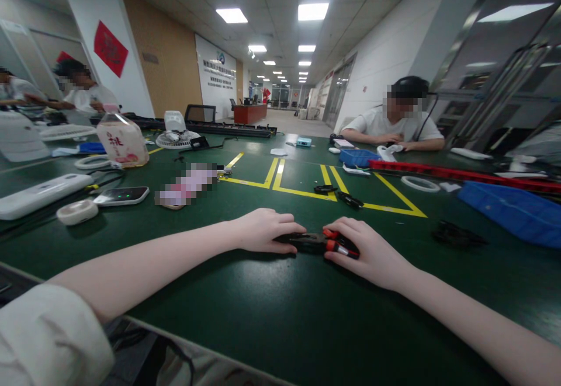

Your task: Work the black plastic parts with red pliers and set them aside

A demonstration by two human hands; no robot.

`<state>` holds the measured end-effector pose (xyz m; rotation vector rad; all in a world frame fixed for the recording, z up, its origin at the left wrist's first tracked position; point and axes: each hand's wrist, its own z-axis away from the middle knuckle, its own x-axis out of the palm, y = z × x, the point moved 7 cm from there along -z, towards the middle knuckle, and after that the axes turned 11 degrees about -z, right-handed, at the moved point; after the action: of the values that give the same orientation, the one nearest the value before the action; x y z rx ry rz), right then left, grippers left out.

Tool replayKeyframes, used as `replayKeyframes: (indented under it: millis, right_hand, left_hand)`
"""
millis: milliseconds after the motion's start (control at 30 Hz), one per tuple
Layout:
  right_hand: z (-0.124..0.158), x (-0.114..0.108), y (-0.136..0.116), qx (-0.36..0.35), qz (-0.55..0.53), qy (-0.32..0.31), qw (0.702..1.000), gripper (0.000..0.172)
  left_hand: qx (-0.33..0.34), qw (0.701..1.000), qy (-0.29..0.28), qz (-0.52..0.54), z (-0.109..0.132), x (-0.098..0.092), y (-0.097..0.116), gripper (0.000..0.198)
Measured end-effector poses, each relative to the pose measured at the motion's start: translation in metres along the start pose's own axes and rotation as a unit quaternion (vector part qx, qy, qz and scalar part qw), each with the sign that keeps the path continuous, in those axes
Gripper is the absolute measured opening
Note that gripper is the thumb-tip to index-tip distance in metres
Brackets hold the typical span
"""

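My right hand (366,251) is wrapped round the red-and-black handles of a pair of pliers (315,243), low over the green table. The jaws point left, toward a small black part (290,237) pinched between the thumb and fingers of my left hand (265,231). Jaws and part meet near my left fingertips; whether the jaws grip it I cannot tell. Beyond my hands, small black pieces (349,200) lie by the yellow tape lines (307,195). More dark parts (458,234) lie to the right.
A blue tray (512,214) and a red strip (464,177) are at right. On the left stand a drink bottle (123,141), phone (188,186), power strip (44,194) and small fan (176,132). Another person (394,120) sits across the table; others sit far left.
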<state>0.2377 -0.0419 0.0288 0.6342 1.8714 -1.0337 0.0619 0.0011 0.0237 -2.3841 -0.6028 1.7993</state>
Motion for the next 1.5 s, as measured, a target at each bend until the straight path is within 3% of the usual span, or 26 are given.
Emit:
replayKeyframes:
  millis: [967,1500]
  right_hand:
    - [-0.001,-0.001,-0.005,0.014,-0.010,-0.014,1.000,0.040]
    - [0.002,-0.006,-0.014,-0.009,0.043,0.034,0.998,0.030]
  left_hand:
    - [-0.003,1.000,-0.009,0.006,-0.001,0.001,-0.001,0.044]
    - [-0.010,1.000,-0.019,0.010,-0.001,0.000,-0.001,0.044]
